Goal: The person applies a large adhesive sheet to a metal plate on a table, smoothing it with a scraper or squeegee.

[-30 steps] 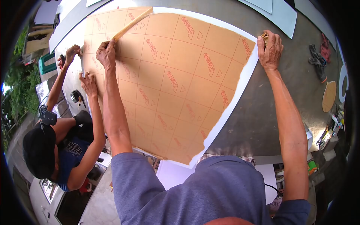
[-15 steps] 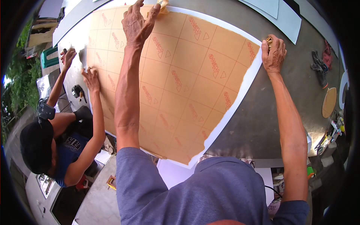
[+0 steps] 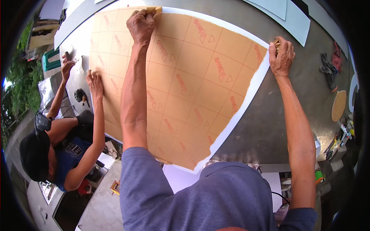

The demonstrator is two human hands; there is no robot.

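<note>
A large white sheet (image 3: 227,133) lies on the table, mostly covered by brown masking paper (image 3: 173,73) printed with red grid lines and lettering. The paper has a ragged torn edge, leaving a bare white border along the right and far sides. At the far edge, my left hand (image 3: 141,27) is closed, pinching a folded strip of the brown paper. My right hand (image 3: 282,57) rests at the sheet's right corner, its fingers curled around a crumpled scrap of brown paper (image 3: 276,45).
At left, a co-worker has one hand (image 3: 95,82) on the sheet's edge and the other (image 3: 67,65) raised with a small dark tool. A tape measure (image 3: 80,95) lies between them. White panels (image 3: 285,19) lie beyond; gloves (image 3: 329,71) and a brown oval piece (image 3: 338,106) are at right.
My left hand has turned and closed on the paper strip, which now lies folded lower at the far edge. My right hand is nearly still. The co-worker's raised hand shifted slightly.
</note>
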